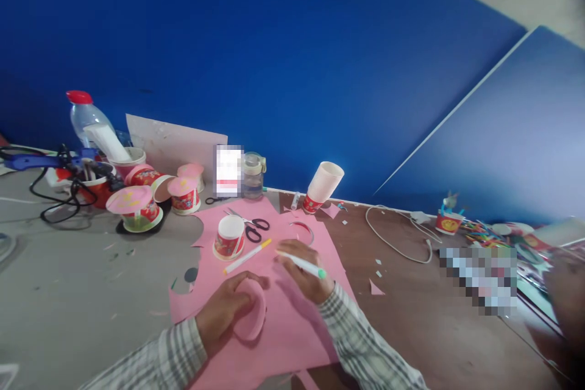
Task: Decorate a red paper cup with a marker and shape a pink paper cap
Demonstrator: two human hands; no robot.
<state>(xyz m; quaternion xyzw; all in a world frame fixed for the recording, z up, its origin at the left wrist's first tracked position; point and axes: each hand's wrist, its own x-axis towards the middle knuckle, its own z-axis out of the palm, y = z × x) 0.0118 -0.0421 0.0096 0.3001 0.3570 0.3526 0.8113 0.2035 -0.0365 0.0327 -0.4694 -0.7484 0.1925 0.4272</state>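
Note:
My left hand (225, 309) lies curled over a pink paper disc (252, 318) and presses it onto the pink paper sheet (292, 323). My right hand (302, 269) grips a white marker with a green cap (305, 265), its tip pointing left over the sheet. A second white marker with an orange end (247, 256) lies on the sheet just beyond my hands. A red and white paper cup (228, 236) stands upside down behind it, with black-handled scissors (252, 226) beside it.
Decorated cups with pink lids (136, 207) cluster at the back left near a water bottle (88, 117) and a blue glue gun (31, 161). A stack of cups (323, 186) leans by the blue wall. A white cable (397, 237) and craft scraps lie to the right.

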